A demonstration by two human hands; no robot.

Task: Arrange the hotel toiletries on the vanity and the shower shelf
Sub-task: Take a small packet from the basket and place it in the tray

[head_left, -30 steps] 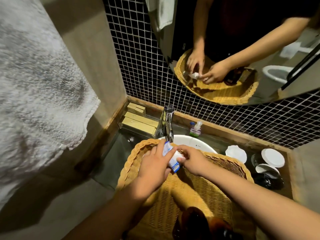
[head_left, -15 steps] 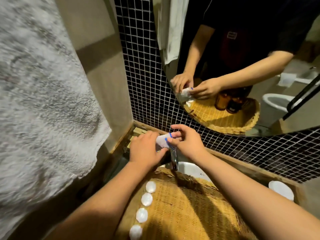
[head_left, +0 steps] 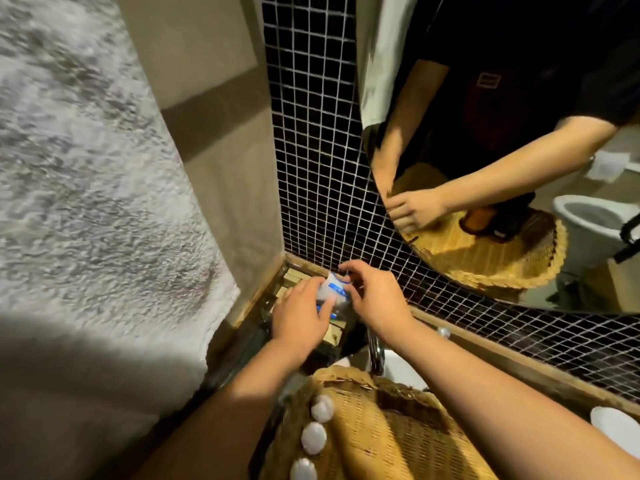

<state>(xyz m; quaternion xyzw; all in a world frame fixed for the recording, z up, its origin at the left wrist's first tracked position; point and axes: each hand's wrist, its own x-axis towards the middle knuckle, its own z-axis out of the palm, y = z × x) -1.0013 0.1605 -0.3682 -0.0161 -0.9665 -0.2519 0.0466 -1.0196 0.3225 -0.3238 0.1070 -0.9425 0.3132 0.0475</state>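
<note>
Moved farther into the back left corner since half a second ago, both hands with the packet, now low over the wooden boxes. Left of the left hand (head_left: 300, 317): hanging white towel (head_left: 86, 202). Right of and above the right hand (head_left: 372, 299): round mirror (head_left: 519, 133) on black mosaic tile (head_left: 311, 150). Below both wrists: woven basket (head_left: 381, 441), white discs (head_left: 313, 437) along its left rim. Just right of the right wrist: chrome tap (head_left: 375, 355). Under the palms: wooden boxes (head_left: 294, 276). Between the hands: small white-and-blue packet (head_left: 333, 289), pinched by left thumb and fingers; right fingers curled loosely at its top edge, firm grip or not impossible to tell.
</note>
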